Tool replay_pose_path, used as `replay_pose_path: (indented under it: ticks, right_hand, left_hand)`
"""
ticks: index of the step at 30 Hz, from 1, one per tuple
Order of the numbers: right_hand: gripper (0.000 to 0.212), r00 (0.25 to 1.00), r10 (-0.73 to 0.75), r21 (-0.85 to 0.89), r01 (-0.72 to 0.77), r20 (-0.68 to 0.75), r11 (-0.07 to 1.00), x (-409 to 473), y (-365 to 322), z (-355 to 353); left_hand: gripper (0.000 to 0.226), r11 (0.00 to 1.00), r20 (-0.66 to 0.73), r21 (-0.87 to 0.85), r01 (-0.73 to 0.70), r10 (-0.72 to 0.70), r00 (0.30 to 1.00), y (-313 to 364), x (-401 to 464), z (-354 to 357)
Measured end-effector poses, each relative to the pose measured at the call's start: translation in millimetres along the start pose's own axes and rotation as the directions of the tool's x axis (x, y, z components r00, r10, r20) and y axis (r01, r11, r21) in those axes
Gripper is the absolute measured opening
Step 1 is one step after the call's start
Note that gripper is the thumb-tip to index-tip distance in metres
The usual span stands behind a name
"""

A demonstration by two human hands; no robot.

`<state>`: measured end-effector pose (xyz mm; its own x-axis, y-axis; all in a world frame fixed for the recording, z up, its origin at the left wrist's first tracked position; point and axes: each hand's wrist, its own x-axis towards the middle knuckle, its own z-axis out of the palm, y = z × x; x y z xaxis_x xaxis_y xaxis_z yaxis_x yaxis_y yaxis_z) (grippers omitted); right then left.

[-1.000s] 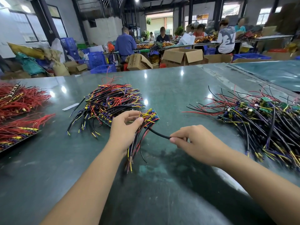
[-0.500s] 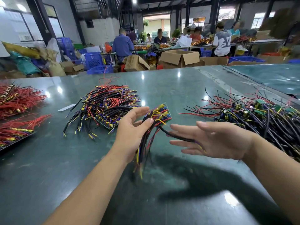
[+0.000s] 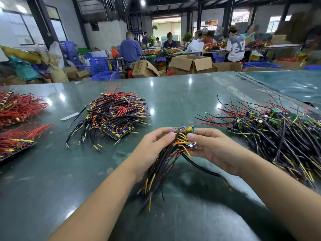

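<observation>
While the long green table (image 3: 173, 94) carries most of the load, the biggest thing on it is the tangled heap (image 3: 281, 140) of wired boards sprawled out to the person's right. I'd guess that heap is waiting to be gone through. The tidier stack (image 3: 114, 117) in the middle, with its boards laid together and their wires running much the same way, looks like what has already been dealt with. Since the heap is clearly the larger of the two, I'd say more than half the job is left. Red wire bundles (image 3: 19, 108) lie well off to the left.

One circuit board (image 3: 185, 134) is up off the table, between stack and heap and close to the person's chest. Its leads (image 3: 156, 173) hang in a loose brush towards the person, and a thicker black cable (image 3: 199, 166) trails off to the right. Both hands are close together and clamped on the board. The left hand (image 3: 152, 150) takes the left edge, thumb on top and fingers beneath, with the leads draped across its palm. The right hand (image 3: 213, 148) pinches the right edge the same way, both wrists turned inward.
</observation>
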<state>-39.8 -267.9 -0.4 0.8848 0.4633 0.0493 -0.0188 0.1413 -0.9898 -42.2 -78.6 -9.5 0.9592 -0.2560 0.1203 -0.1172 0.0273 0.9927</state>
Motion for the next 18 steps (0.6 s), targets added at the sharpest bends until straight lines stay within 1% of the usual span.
replay_pose_path:
  ticks: [2, 4, 6, 7, 10, 11, 13, 15, 16, 18]
  right_hand:
    - [0.029, 1.0, -0.003, -0.021, 0.002, -0.015, 1.0, 0.7, -0.1, 1.3]
    - [0.034, 0.998, -0.006, 0.009, 0.006, -0.062, 1.0, 1.9, 0.5, 3.6]
    - [0.036, 0.994, -0.004, 0.032, 0.008, -0.106, 0.999, 1.5, -1.3, 6.7]
    - [0.034, 0.994, -0.007, 0.007, 0.008, -0.111, 1.0, 0.5, -2.7, 8.1]
    - [0.032, 0.998, 0.008, -0.134, -0.016, -0.066, 0.991, -3.1, -4.5, 10.0]
    - [0.032, 0.998, 0.024, -0.177, -0.032, -0.052, 0.984, -4.1, -4.0, 10.8]
    - [0.032, 0.998, 0.049, -0.212, -0.057, -0.046, 0.976, -3.8, -1.0, 11.7]
    - [0.025, 0.996, 0.059, -0.17, -0.069, -0.067, 0.983, -1.9, 1.9, 12.2]
    - [0.021, 0.995, 0.066, -0.128, -0.075, -0.075, 0.989, -1.1, 2.7, 12.1]
    - [0.022, 0.995, 0.066, -0.065, -0.071, -0.072, 0.995, -0.2, 2.9, 10.7]
  left_hand:
    - [0.026, 0.997, -0.013, -0.077, 0.033, -0.034, 0.999, 0.9, 0.6, 1.3]
    - [0.025, 0.985, -0.039, -0.163, 0.057, -0.064, 0.997, 1.0, 0.4, 4.2]
    - [0.018, 0.975, -0.049, -0.21, 0.067, -0.079, 0.996, 2.1, -0.5, 6.7]
    - [0.016, 0.972, -0.033, -0.224, 0.075, -0.085, 0.996, 2.5, -1.2, 6.6]
    - [0.031, 0.943, 0.101, -0.301, 0.143, -0.118, 0.988, 6.2, -4.7, 4.4]
    - [0.03, 0.947, 0.124, -0.284, 0.146, -0.115, 0.986, 7.0, -5.7, 4.3]
    - [0.018, 0.985, 0.101, -0.142, 0.1, -0.086, 0.991, 6.7, -6.8, 4.6]
    - [0.02, 0.996, 0.028, -0.071, 0.052, -0.05, 0.998, 5.1, -6.3, 6.8]
    - [0.022, 0.997, -0.012, -0.071, 0.037, -0.038, 0.999, 3.2, -5.2, 7.9]
    - [0.023, 0.997, -0.089, -0.079, 0.013, -0.02, 0.996, 0.4, -2.8, 10.0]
